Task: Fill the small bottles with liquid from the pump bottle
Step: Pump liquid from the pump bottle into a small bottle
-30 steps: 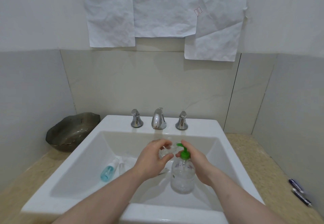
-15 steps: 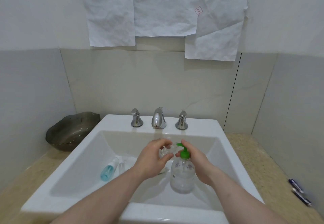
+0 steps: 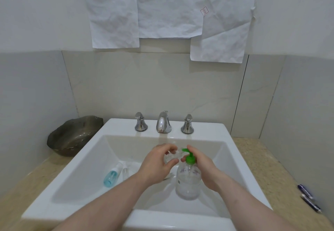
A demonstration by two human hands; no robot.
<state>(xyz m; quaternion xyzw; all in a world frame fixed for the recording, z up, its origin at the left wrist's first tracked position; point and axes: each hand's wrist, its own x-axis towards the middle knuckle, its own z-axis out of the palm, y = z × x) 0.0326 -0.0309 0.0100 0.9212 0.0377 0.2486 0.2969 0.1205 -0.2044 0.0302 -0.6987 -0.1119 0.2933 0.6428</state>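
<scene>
Small bottle [image 3: 170, 156] pinched in left hand [image 3: 156, 164], mouth just left of spout [image 3: 184, 150]; right hand [image 3: 202, 165] curled on pump bottle [image 3: 188, 182], nearer pump.

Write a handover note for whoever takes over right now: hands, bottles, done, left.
Left hand grips a small clear bottle, held at the green pump nozzle.
Right hand rests on the pump head of the pump bottle, which stands in the sink.
A small blue bottle lies in the basin at left, with a clear item beside it.
Done: bottle lined up; fill level unclear.
Left: pump this one full, then the others.
</scene>
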